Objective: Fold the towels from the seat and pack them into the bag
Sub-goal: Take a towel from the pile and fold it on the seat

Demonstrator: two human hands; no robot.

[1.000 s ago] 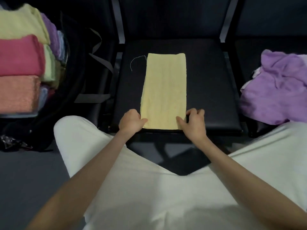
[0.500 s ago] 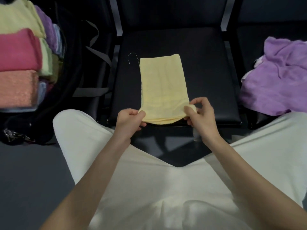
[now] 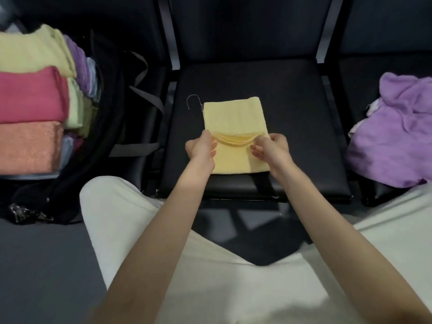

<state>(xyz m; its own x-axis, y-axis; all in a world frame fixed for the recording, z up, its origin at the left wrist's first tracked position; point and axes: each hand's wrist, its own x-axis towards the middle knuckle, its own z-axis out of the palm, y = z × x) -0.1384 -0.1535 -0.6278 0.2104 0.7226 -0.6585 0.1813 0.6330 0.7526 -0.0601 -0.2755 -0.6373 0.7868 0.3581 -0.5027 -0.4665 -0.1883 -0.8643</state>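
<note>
A pale yellow towel (image 3: pixel 233 115) lies as a narrow strip on the middle black seat (image 3: pixel 304 127). Its near end is lifted and doubled over the rest. My left hand (image 3: pixel 201 148) pinches the left corner of that lifted end. My right hand (image 3: pixel 271 146) pinches the right corner. The lifted edge sags between the two hands, about halfway up the strip. A loose thread curls off the towel's far left corner. On the left, the black bag (image 3: pixel 109 127) lies open with folded towels stacked inside.
Folded yellow, pink (image 3: pixel 30 94) and orange (image 3: pixel 28 146) towels fill the bag, with purple and green ones behind. A crumpled purple towel (image 3: pixel 397 136) lies heaped on the right seat. My knees in white trousers frame the seat's front edge.
Both hands took the near corners of the flat yellow strip, lifted them and carried them away from me. The near half now lies doubled over the strip.
</note>
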